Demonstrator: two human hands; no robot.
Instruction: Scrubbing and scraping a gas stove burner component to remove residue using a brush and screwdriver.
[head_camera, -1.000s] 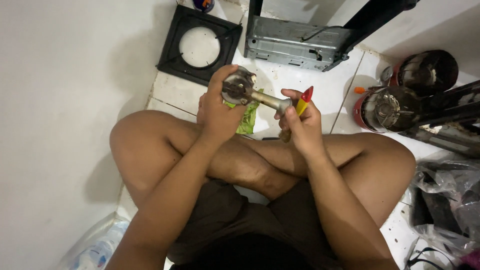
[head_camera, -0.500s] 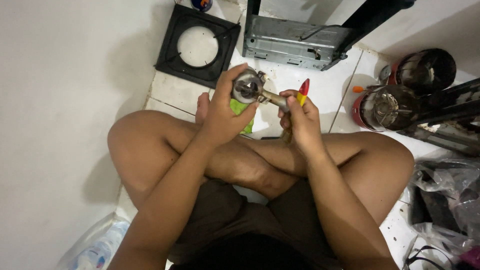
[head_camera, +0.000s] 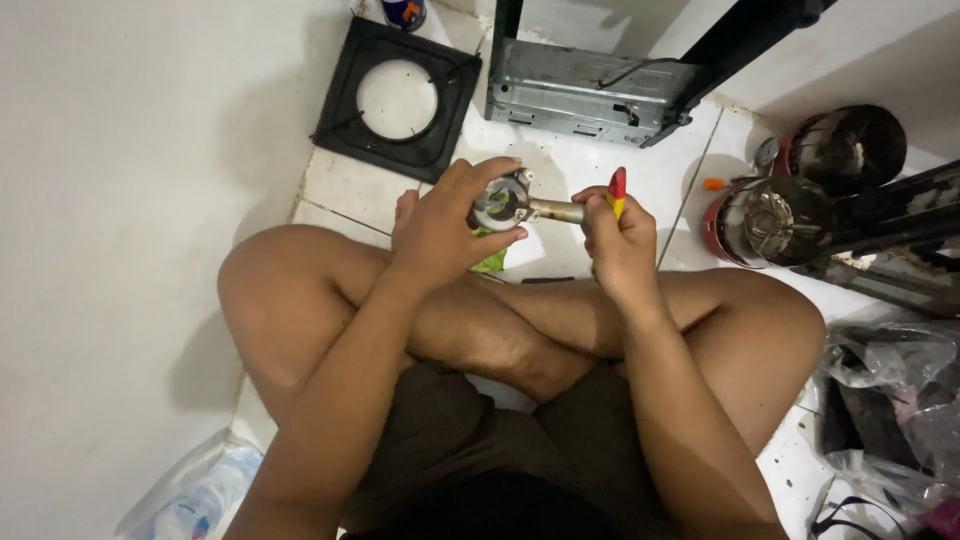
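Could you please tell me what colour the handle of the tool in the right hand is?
Red with yellow below, on the tool handle; head view.

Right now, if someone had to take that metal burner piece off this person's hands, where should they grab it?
Probably by the bare tube, pinched from above. The burner piece lies roughly level; the left hand wraps its round head, the right hand holds the far end, so only that narrow mid-section is exposed.
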